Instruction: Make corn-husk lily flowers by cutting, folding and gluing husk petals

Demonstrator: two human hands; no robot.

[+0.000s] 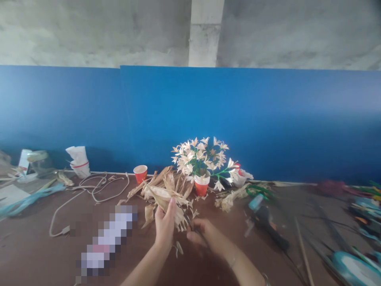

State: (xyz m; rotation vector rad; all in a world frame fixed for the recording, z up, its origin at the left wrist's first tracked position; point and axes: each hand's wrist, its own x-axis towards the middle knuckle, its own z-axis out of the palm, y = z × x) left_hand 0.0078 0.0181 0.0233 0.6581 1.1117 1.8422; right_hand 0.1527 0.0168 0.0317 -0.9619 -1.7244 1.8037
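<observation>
My left hand (164,225) is closed on a strip of dried corn husk (174,208) that it holds up above the brown table (41,254). Close beside it on the right, my right hand (199,235) is wrapped round small dark scissors (190,223) whose blades reach the husk's fringed edge. Just behind lies a heap of dried husks (162,184). An orange paper cup (201,186) holding pale husk flowers (201,155) on green stems stands behind the heap.
Another orange cup (140,173) stands left of the heap. A white cable (98,190) snakes across the left. White cups (79,163) are at the far left. A glue gun (264,222), thin sticks (302,248) and blurred tools lie to the right. A blue wall (238,119) backs the table.
</observation>
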